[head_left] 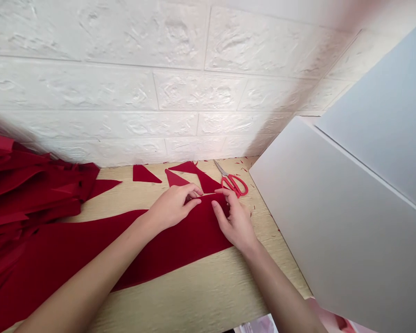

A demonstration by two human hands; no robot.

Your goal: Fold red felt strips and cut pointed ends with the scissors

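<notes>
- Both our hands meet at the upper edge of a long red cloth panel point(173, 243), which lies flat on the tabletop point(180, 300) under the fingers and runs off to their left.
- At that edge, the thumb and forefinger of our left hand point(175, 203) nearly close; whether cloth is pinched between them, we cannot tell.
- Our right hand point(241, 226), just beside it, has thumb and forefinger parted at the same edge, with no firm hold showing.
- Some cutting appears done: just beyond the fingers lie a bent red piece point(208, 180) and a smaller red piece point(176, 179), with a triangular red offcut point(144, 175) farther out to their left.
- Red snippets point(244, 169) dot the surface beyond and to the right of the fingers, a further sign, we judge, of trimming.
- The red-handled scissors point(234, 185) lie on the tabletop just past our right fingertips, their blades pointing toward the brick-patterned wall point(125, 92); neither hand holds them.
- What is left we can only estimate: the panel under our fingers looks to be in mid-handling, its edge being set straight or checked.
- Well to the left of the fingers, a large heap of red cloth point(27, 185) is piled; whether those layers are finished or waiting, we cannot say.
</notes>
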